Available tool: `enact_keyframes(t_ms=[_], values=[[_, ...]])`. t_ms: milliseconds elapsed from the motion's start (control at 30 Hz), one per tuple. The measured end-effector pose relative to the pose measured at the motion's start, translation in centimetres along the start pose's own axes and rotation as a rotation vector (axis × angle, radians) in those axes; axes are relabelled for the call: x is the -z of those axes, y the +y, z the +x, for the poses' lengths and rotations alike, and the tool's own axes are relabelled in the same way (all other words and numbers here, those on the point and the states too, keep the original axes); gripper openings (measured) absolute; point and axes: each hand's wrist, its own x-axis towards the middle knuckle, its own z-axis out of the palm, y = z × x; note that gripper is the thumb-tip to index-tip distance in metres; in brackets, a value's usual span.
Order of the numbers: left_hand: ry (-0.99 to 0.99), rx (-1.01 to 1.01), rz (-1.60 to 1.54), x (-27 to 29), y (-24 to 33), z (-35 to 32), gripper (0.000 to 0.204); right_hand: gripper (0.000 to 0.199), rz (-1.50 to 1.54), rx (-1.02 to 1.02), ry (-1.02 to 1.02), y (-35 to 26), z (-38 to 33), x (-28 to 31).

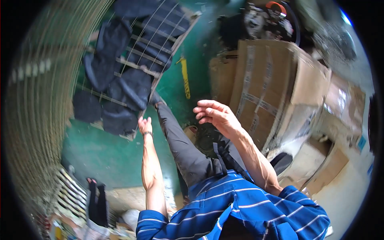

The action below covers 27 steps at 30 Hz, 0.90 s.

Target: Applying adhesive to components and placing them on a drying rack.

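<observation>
My left hand [145, 125] reaches forward, its fingers apart, beside the near edge of a wire-mesh rack [145, 70]; whether it touches the rack I cannot tell. Several dark navy cloth pieces [129, 89] lie bunched and draped over the rack's mesh. Farther right, my right hand [218, 117] is raised in the air with loosely bent, separated fingers and nothing in it. One of my legs, in grey trousers [180, 146], stretches forward between the hands, and its foot is close to the rack's corner.
A large taped cardboard box [262, 88] stands at the right, with more cardboard [326, 166] behind and below it. Tall wire mesh [44, 104] curves along the left. A yellow strip [185, 78] marks the green floor [104, 154]. Dark machinery [260, 20] is at the far right.
</observation>
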Motion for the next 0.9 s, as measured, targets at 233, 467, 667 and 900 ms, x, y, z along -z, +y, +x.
enact_keyframes(t_ms=[233,467,667,900], values=[[-0.286,0.191,0.005,4.1,11.8,-9.3,0.056,0.039,-0.835,0.278,0.566,-2.6,-13.4,6.3],[-0.409,-0.094,0.129,5.8,25.2,-17.9,0.036,0.068,-1.418,-0.318,1.669,-2.0,-30.6,22.6],[-0.45,-0.152,0.174,3.4,29.9,-21.7,0.018,0.093,-1.118,-0.597,1.466,3.5,-39.1,27.8],[-0.49,-0.198,0.491,-0.7,29.9,-26.0,0.032,0.063,-1.115,0.581,1.693,2.7,-38.5,20.8]])
